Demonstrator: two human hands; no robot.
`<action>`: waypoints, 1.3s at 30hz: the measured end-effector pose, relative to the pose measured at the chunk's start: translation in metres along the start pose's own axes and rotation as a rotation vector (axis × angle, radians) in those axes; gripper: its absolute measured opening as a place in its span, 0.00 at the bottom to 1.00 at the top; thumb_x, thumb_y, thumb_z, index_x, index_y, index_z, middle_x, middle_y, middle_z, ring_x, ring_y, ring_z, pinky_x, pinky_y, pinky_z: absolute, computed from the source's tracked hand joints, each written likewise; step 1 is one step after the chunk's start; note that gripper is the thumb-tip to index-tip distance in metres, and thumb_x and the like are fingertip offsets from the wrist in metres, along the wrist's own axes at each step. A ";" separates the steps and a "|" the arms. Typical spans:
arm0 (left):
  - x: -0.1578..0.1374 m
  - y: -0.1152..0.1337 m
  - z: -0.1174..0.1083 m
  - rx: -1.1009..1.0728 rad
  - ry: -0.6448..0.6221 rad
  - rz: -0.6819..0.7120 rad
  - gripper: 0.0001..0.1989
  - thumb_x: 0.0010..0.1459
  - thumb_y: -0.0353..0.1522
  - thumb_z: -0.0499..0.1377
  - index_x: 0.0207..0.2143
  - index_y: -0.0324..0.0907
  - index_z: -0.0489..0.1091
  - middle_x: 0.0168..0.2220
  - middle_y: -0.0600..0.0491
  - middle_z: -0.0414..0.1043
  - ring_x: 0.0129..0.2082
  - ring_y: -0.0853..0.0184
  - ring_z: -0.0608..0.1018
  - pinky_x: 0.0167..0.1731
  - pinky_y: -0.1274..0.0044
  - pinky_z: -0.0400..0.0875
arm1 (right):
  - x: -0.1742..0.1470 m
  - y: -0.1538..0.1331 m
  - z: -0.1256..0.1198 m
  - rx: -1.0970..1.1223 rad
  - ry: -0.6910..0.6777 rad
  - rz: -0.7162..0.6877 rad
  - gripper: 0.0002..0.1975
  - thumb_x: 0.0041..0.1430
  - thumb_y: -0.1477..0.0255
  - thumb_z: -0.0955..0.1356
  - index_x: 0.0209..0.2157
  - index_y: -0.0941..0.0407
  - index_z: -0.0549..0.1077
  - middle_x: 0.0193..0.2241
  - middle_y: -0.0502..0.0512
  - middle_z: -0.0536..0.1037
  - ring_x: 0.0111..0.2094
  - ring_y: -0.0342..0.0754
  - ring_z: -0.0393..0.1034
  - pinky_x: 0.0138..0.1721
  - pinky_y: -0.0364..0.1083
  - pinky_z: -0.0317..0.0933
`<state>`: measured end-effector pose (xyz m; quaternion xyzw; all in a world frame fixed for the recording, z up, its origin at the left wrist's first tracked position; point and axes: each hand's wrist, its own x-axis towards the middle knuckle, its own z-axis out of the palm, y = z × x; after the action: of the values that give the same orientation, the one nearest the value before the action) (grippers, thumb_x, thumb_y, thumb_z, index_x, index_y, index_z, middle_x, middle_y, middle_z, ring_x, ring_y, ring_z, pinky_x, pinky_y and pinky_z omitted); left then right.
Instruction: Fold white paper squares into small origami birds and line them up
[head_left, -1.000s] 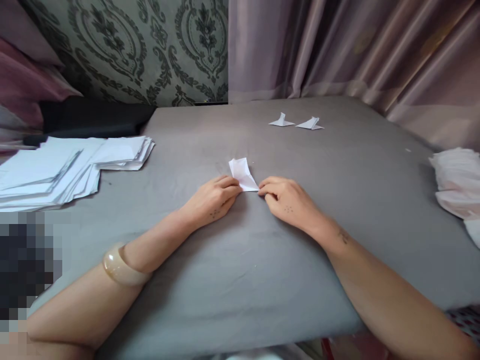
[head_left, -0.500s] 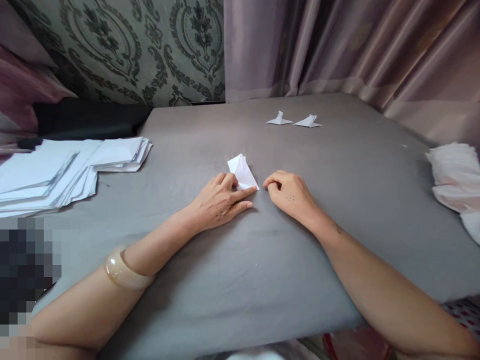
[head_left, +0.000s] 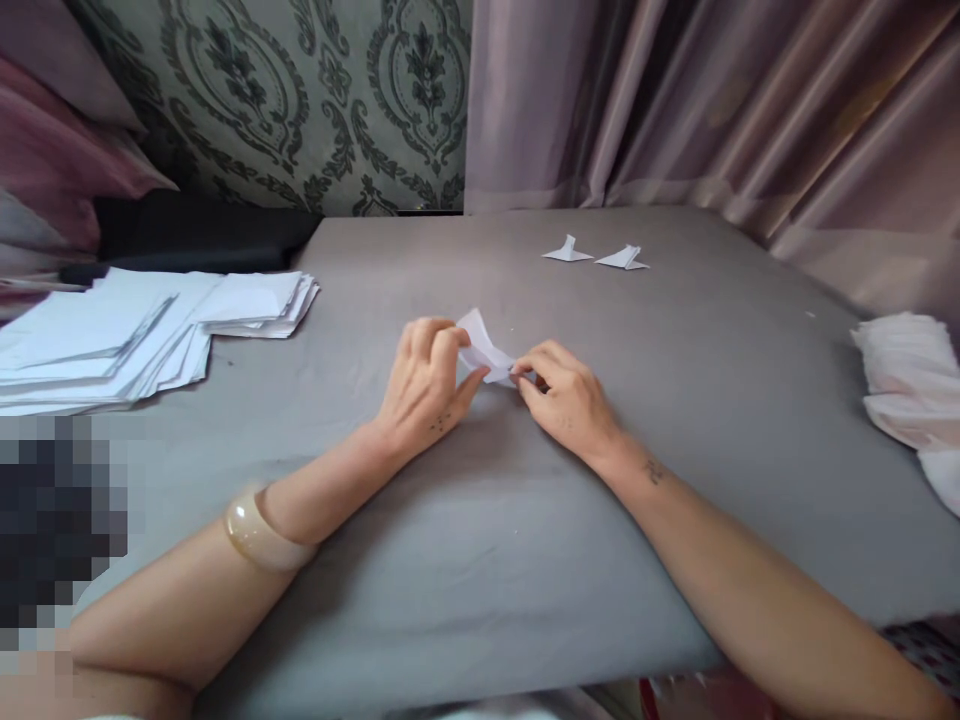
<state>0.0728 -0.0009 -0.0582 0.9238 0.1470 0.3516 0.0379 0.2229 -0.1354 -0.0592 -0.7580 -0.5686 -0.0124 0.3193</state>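
Observation:
A small folded white paper (head_left: 484, 350) is held just above the grey cloth, between both hands. My left hand (head_left: 427, 375) pinches its left side, thumb in front and fingers behind. At the paper's right corner, my right hand (head_left: 562, 390) grips it between thumb and forefinger. The paper is bent with one flap standing up; its exact folds are partly hidden by the fingers. A pale bangle (head_left: 262, 533) circles my left forearm.
Two folded paper figures (head_left: 568, 250) stand at the back of the cloth-covered table (head_left: 420, 560). Stacked white paper sheets (head_left: 150, 330) lie at the left, beside a black cloth (head_left: 202, 232). A white bundle (head_left: 904, 375) rests at the right edge. Curtains hang behind.
My left hand has gone from pressing the paper flat to pinching it off the cloth. My right hand has moved left and taken its right corner. The view has shifted slightly.

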 end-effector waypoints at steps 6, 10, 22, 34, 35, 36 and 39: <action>-0.001 -0.001 -0.006 0.085 -0.076 0.180 0.09 0.63 0.31 0.52 0.43 0.48 0.69 0.48 0.49 0.71 0.53 0.57 0.67 0.54 0.60 0.51 | 0.001 0.001 -0.006 -0.304 0.052 -0.209 0.15 0.64 0.79 0.57 0.37 0.55 0.74 0.38 0.56 0.73 0.37 0.46 0.65 0.39 0.46 0.56; -0.001 -0.001 -0.005 0.065 -0.231 0.316 0.14 0.63 0.25 0.47 0.34 0.45 0.71 0.32 0.53 0.76 0.43 0.62 0.72 0.52 0.61 0.53 | -0.003 0.003 -0.008 -0.378 -0.033 -0.232 0.15 0.64 0.80 0.57 0.37 0.56 0.73 0.39 0.57 0.72 0.35 0.46 0.64 0.34 0.46 0.55; -0.001 0.003 -0.002 -0.064 -0.230 0.152 0.11 0.63 0.31 0.51 0.32 0.43 0.72 0.31 0.53 0.77 0.37 0.64 0.74 0.50 0.63 0.55 | -0.010 -0.007 -0.011 -0.226 -0.188 0.035 0.10 0.65 0.70 0.62 0.37 0.54 0.75 0.38 0.53 0.73 0.33 0.44 0.68 0.28 0.45 0.53; -0.001 -0.001 0.009 -0.140 -0.194 -0.099 0.08 0.61 0.35 0.56 0.42 0.44 0.68 0.35 0.51 0.77 0.39 0.62 0.75 0.49 0.62 0.55 | -0.006 -0.006 0.001 -0.105 -0.079 0.241 0.05 0.59 0.71 0.65 0.31 0.54 0.73 0.34 0.52 0.73 0.28 0.43 0.66 0.27 0.44 0.53; 0.000 -0.001 0.009 -0.144 -0.199 -0.117 0.09 0.60 0.36 0.56 0.43 0.44 0.68 0.36 0.51 0.77 0.40 0.61 0.75 0.49 0.61 0.55 | -0.005 -0.006 0.001 -0.089 -0.079 0.228 0.05 0.59 0.72 0.64 0.32 0.53 0.72 0.35 0.52 0.73 0.29 0.43 0.66 0.28 0.44 0.54; 0.001 -0.001 0.008 -0.151 -0.207 -0.135 0.10 0.60 0.36 0.57 0.44 0.45 0.67 0.36 0.51 0.77 0.40 0.60 0.74 0.49 0.61 0.55 | -0.005 -0.006 0.001 -0.070 -0.079 0.199 0.05 0.59 0.73 0.64 0.34 0.53 0.72 0.36 0.52 0.74 0.30 0.44 0.66 0.28 0.44 0.54; 0.003 0.001 0.003 -0.190 -0.241 -0.177 0.14 0.56 0.33 0.58 0.46 0.45 0.66 0.38 0.51 0.76 0.42 0.60 0.73 0.50 0.61 0.55 | -0.006 -0.006 0.002 -0.036 -0.099 0.050 0.10 0.62 0.78 0.62 0.38 0.54 0.73 0.38 0.54 0.74 0.38 0.46 0.67 0.34 0.44 0.58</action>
<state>0.0771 -0.0004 -0.0583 0.9349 0.1880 0.2460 0.1733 0.2154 -0.1388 -0.0599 -0.7774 -0.5641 0.0228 0.2774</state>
